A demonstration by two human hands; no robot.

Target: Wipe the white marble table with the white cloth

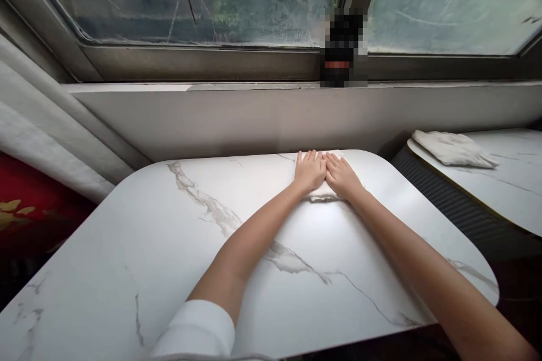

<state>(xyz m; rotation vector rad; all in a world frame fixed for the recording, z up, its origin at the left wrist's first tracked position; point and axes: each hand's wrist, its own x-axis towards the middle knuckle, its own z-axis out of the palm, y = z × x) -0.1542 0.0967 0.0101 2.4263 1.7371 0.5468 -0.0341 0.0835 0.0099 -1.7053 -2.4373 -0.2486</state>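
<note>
Near the far edge of a white marble-patterned table (139,237), a folded white cloth (325,194) lies under both hands. My left hand (310,171) rests palm down on its left part, fingers stretched toward the wall. Right beside it, my right hand (341,175) lies flat on the right part of the cloth, fingers also stretched out. The two hands touch or nearly touch at the middle. Much of the cloth is hidden beneath them.
A second marble-patterned table (516,180) stands at the right with a crumpled white cloth (453,148) on it. Behind the tables are a low wall (237,118) and windows. At the left hang a pale curtain (51,124) and red fabric (38,208).
</note>
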